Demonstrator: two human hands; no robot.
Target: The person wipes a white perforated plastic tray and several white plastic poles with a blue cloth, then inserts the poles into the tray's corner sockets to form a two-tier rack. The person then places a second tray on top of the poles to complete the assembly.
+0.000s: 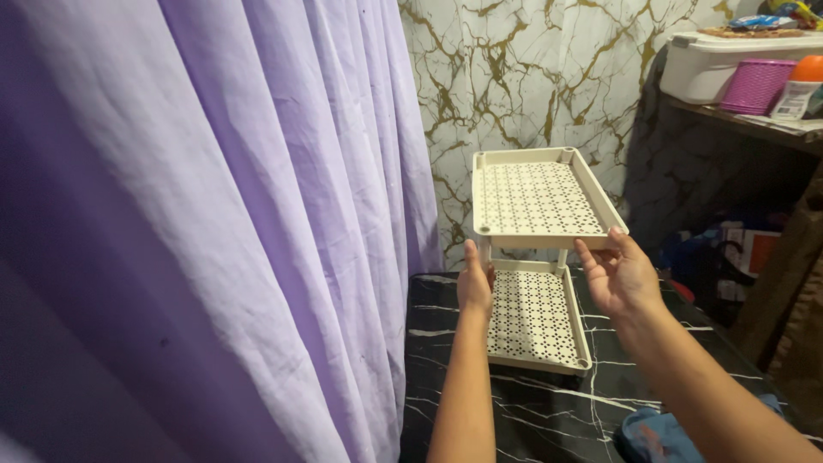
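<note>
curtain: a pale purple curtain [206, 214] fills the whole left side of my view, hanging in deep folds down past the table's left edge.
wall: white marble-look wall [531, 77] with gold veins behind the rack.
table: black marble-patterned table [531, 411] with white veins; the rack sits toward its far edge, close to the curtain side.
rack: a beige two-tier plastic rack [536, 257], both trays perforated, the upper tray [540, 199] raised on short posts over the lower tray [536, 317]. it looks upright, the lower tray near or on the table top; i cannot tell whether it touches.
shelf clutter: at the right, a white storage box [729, 64], a pink basket [759, 86] and an orange-capped bottle [801, 86] on a wooden shelf.
cloth: a blue cloth [656, 437] lies by the table's near right edge.
right hand: my right hand [619, 276] is open, palm up, fingertips pressed under the upper tray's near right corner, forearm coming in from the lower right.
left hand: my left hand [475, 287] is curled around the near left post just under the upper tray, thumb up, forearm rising straight from below.
doing it well: i judge that even support at both near corners keeps the tiers level and the posts seated; squeezing one side alone could rack the frame.
</note>
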